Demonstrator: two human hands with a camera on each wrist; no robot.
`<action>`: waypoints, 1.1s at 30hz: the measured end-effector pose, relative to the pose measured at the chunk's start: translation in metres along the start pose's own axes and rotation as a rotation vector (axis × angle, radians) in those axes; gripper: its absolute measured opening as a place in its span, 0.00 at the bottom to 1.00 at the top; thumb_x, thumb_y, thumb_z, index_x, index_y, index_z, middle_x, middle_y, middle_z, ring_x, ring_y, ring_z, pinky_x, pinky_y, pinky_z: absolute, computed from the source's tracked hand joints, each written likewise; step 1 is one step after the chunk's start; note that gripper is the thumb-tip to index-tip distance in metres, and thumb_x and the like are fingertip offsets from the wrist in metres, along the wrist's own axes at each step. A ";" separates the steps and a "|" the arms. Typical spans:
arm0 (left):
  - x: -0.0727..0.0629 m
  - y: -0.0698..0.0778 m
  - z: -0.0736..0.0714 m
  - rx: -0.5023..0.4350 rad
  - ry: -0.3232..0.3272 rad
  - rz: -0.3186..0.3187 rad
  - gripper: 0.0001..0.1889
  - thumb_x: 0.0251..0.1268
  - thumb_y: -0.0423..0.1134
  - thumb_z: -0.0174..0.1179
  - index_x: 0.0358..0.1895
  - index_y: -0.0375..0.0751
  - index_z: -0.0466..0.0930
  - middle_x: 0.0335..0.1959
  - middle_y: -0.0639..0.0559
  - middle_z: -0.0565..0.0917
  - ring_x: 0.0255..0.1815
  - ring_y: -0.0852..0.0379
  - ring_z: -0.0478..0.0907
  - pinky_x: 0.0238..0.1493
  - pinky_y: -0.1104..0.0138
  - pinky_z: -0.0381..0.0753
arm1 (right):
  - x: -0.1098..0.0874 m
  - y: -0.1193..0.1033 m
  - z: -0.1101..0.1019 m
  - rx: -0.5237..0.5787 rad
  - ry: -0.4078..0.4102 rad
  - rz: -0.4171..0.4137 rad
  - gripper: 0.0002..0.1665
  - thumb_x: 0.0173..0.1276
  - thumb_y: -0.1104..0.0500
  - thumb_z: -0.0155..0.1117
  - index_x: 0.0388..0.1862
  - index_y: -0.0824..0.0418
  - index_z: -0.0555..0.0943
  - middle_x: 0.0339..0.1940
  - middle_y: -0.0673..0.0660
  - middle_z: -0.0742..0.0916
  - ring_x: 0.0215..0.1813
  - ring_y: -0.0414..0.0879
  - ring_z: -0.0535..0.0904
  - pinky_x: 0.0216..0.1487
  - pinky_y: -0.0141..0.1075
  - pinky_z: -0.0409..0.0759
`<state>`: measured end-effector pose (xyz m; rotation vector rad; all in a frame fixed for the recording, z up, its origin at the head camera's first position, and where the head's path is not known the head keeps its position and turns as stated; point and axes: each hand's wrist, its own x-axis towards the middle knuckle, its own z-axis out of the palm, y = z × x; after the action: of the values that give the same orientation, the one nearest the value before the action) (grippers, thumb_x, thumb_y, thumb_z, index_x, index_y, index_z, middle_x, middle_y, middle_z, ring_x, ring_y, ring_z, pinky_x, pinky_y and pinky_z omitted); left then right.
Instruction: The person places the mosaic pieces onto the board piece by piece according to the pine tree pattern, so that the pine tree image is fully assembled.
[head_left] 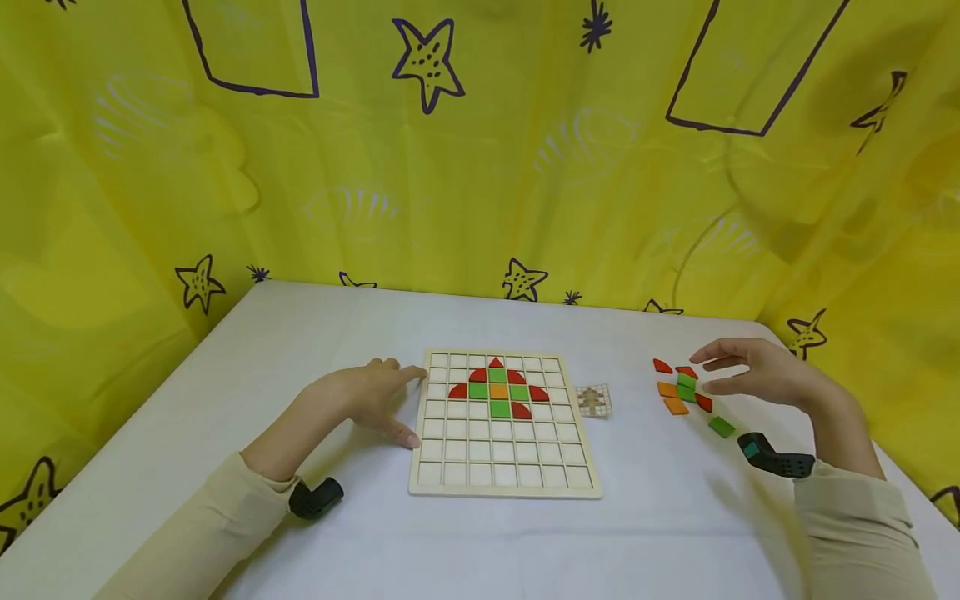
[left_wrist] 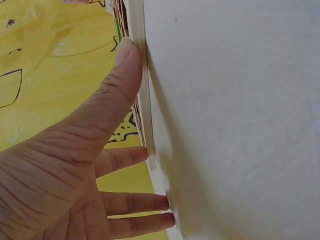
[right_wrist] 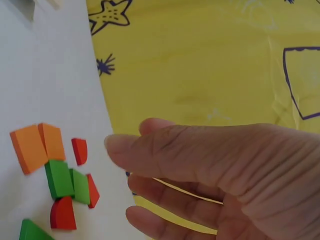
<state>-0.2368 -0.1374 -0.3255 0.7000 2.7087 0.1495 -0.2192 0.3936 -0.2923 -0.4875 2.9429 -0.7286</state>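
Observation:
A pale wooden grid board [head_left: 506,493] lies flat on the table, with red, green and orange tiles set in a pattern in its upper middle cells. My left hand [head_left: 367,396] rests at the board's left side, thumb [left_wrist: 131,65] and forefinger touching its edge with the fingers straight. Over the loose tiles on the right hovers my right hand [head_left: 772,371], fingers loosely bent and nothing between them. Beneath and beside it lie orange tiles [right_wrist: 29,149], green tiles [right_wrist: 59,180] and red quarter-round tiles [right_wrist: 63,214]. One green tile [head_left: 722,427] lies apart, closer to me.
A small printed pattern card [head_left: 595,401] lies at the board's right edge. The white table [head_left: 360,542] is bordered behind and at the sides by a yellow curtain [head_left: 465,183] with drawn stars. A black band device [head_left: 776,457] sits at each wrist.

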 end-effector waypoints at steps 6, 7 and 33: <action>0.000 0.000 0.000 0.013 -0.003 0.007 0.55 0.50 0.66 0.75 0.78 0.45 0.61 0.68 0.34 0.71 0.68 0.37 0.69 0.63 0.39 0.74 | -0.002 0.014 0.003 0.053 -0.136 0.032 0.22 0.67 0.61 0.72 0.58 0.67 0.79 0.58 0.66 0.84 0.58 0.59 0.81 0.49 0.32 0.80; 0.000 0.000 0.000 0.014 -0.003 0.008 0.55 0.50 0.66 0.75 0.78 0.45 0.61 0.68 0.34 0.71 0.68 0.37 0.69 0.64 0.39 0.73 | -0.002 0.016 0.004 0.070 -0.160 0.040 0.22 0.67 0.62 0.72 0.57 0.68 0.79 0.58 0.66 0.84 0.58 0.61 0.80 0.49 0.32 0.80; 0.002 -0.002 0.001 0.003 0.002 0.012 0.55 0.50 0.66 0.75 0.79 0.45 0.60 0.67 0.34 0.71 0.69 0.37 0.69 0.64 0.38 0.73 | 0.011 0.025 0.023 -0.061 -0.136 0.145 0.18 0.61 0.69 0.73 0.47 0.73 0.78 0.40 0.59 0.85 0.41 0.51 0.78 0.43 0.38 0.81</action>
<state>-0.2396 -0.1384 -0.3272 0.7178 2.7072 0.1490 -0.2334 0.4009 -0.3240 -0.3097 2.8430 -0.5671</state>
